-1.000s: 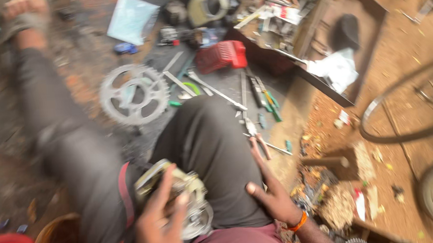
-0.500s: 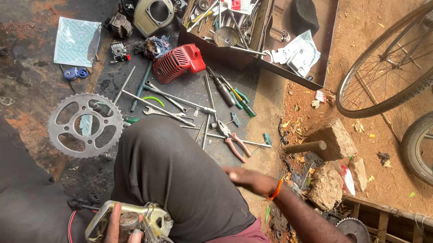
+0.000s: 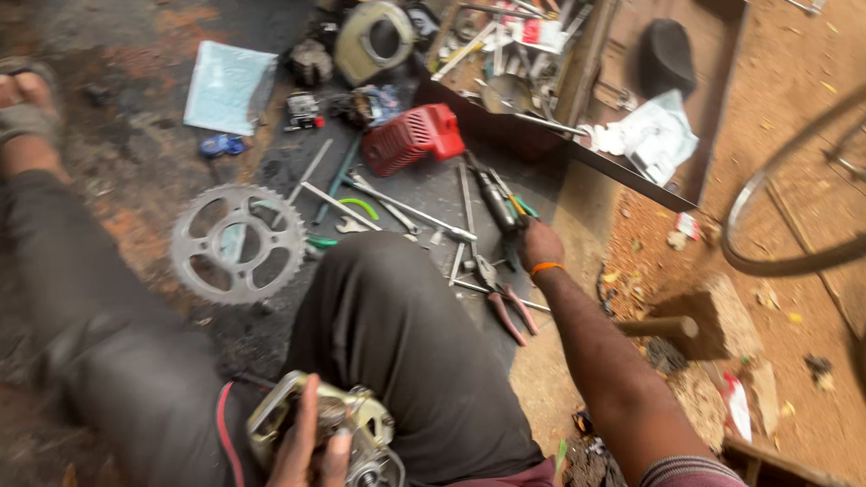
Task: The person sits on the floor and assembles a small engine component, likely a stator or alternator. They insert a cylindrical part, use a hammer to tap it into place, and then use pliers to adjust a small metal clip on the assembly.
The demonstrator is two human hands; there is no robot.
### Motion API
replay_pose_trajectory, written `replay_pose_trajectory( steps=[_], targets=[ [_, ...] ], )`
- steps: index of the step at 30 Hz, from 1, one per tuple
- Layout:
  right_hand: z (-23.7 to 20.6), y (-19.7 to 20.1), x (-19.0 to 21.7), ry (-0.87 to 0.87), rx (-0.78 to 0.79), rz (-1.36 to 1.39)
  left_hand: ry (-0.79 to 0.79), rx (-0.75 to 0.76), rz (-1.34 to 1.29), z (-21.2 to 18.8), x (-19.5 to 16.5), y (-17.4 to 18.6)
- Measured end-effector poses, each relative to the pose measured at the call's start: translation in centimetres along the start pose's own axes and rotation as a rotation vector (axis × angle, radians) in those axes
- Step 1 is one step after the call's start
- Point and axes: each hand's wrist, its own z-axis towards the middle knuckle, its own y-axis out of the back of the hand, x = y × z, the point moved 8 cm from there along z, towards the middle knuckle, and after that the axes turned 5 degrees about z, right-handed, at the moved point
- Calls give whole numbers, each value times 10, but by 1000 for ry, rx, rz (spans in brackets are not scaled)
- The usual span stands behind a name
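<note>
A long open toolbox [image 3: 703, 66] lies on the ground beside a big toothed sprocket [image 3: 238, 243]. On the person's lap rests a metal motor housing [image 3: 350, 449]; the left hand [image 3: 302, 477] lies over it, fingers curled around its frame. The right hand [image 3: 538, 245] reaches down among scattered screwdrivers [image 3: 496, 205], near red-handled pliers [image 3: 505, 304]; its fingers are hidden, so their grip cannot be told.

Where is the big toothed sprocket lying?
The sprocket lies flat on the dark ground, left of centre, between the person's legs, left of the loose hand tools.
</note>
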Motion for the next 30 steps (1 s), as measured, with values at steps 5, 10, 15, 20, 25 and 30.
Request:
replay_pose_trajectory(
  steps=[5, 10, 15, 20, 25, 30],
  targets=[
    [11, -24, 36, -108, 119, -193, -54, -39, 41, 5, -51, 13],
    [14, -38, 53, 4, 237, -121, -113, -64, -13, 1, -69, 22],
    [17, -53, 13, -128, 408, 198, -122, -43, -25, 3, -70, 17],
    [-31, -40, -33, -448, 547, 1115, -141, -64, -15, 3, -70, 15],
    [-102, 38, -24, -29, 759, 1627, -126, -65, 8, 3, -72, 15],
    [-136, 54, -26, -211, 712, 1776, -228, -115, -17, 1, -82, 17]
  ],
)
